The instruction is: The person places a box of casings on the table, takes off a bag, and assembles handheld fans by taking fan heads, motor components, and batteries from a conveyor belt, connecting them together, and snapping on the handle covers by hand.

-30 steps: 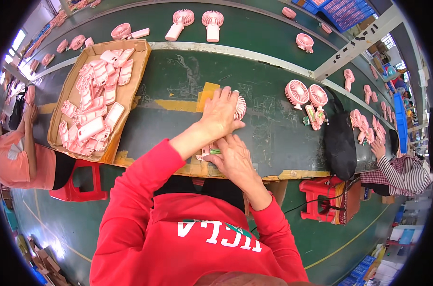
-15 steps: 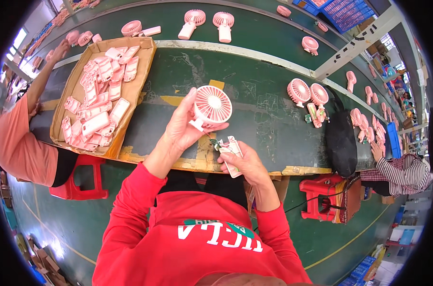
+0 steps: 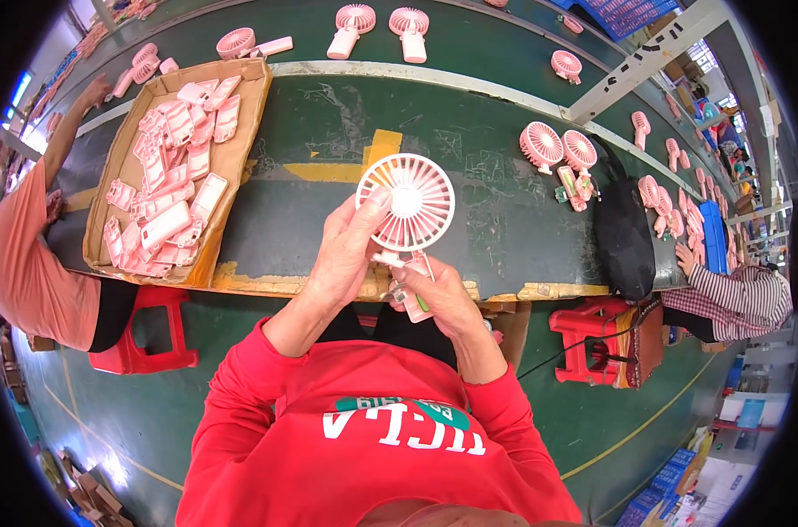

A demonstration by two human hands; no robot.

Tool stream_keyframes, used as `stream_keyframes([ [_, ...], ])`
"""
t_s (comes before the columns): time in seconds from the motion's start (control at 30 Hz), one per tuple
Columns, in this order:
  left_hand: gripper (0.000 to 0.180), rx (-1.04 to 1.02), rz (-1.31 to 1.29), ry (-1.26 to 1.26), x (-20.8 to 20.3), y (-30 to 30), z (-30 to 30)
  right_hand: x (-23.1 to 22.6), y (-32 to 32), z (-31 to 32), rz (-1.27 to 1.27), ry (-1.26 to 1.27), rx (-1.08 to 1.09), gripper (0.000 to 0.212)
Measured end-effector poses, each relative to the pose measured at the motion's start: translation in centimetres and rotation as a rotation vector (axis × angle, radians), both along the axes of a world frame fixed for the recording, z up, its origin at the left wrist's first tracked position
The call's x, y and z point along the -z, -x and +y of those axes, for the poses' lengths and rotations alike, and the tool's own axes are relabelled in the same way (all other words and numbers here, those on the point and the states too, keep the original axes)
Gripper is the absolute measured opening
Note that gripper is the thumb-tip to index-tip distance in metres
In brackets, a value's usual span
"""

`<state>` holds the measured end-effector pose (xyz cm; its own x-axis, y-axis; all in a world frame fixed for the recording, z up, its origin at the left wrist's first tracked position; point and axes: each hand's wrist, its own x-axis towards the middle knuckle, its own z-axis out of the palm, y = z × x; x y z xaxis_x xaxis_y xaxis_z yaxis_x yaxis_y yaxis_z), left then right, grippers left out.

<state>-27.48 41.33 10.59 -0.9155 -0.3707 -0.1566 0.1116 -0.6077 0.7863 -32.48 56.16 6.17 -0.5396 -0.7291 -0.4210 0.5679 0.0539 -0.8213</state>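
Note:
My left hand [image 3: 344, 246] grips a round pink fan head [image 3: 406, 203] by its left side, the slotted grille facing up. Just below it, my right hand [image 3: 444, 299] is closed around a pink handle shell [image 3: 414, 306] with a bit of green on its edge. The handle's upper end meets the short neck under the fan head; whether the two are joined I cannot tell. Both parts are held over the table's front edge. To the left, a cardboard tray [image 3: 227, 176] carries a heap of pink handle shells [image 3: 166, 224].
On the right lie two pink fan heads [image 3: 541, 145] with open handles, beside a black bag [image 3: 624, 241]. Several finished-looking fans [image 3: 408, 35] rest beyond the metal rail [image 3: 469, 85]. Co-workers sit at both sides, near red stools [image 3: 148, 329]. A white post [image 3: 653, 61] rises at the right.
The fan head has come nearer and its grille now faces up more squarely. My right hand has brought the handle shell up against the fan head's neck; they were apart before.

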Motion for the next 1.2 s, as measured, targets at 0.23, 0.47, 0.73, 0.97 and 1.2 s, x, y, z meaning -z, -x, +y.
stream_keyframes([
  [0.23,0.035,-0.067,-0.025,-0.019,2.3,-0.3,0.4,-0.5,-1.1,0.0,-0.042,0.032,0.015,0.029],
  [0.47,0.037,-0.103,-0.060,-0.029,3.2,-0.4,0.6,0.1,-1.7,-0.1,0.087,0.130,0.048,0.035],
  [0.73,0.042,-0.016,-0.103,-0.005,3.8,-0.7,-0.3,-0.1,-1.3,-0.6,0.307,0.002,0.017,0.037],
  [0.97,0.038,-0.187,0.156,1.448,2.3,-2.5,-1.3,1.5,1.2,-0.7,0.134,-0.034,0.096,0.027],
  [1.2,0.027,-0.088,0.105,1.447,4.2,-1.5,-0.2,1.8,1.1,-1.3,0.078,-0.119,0.032,0.028],
])
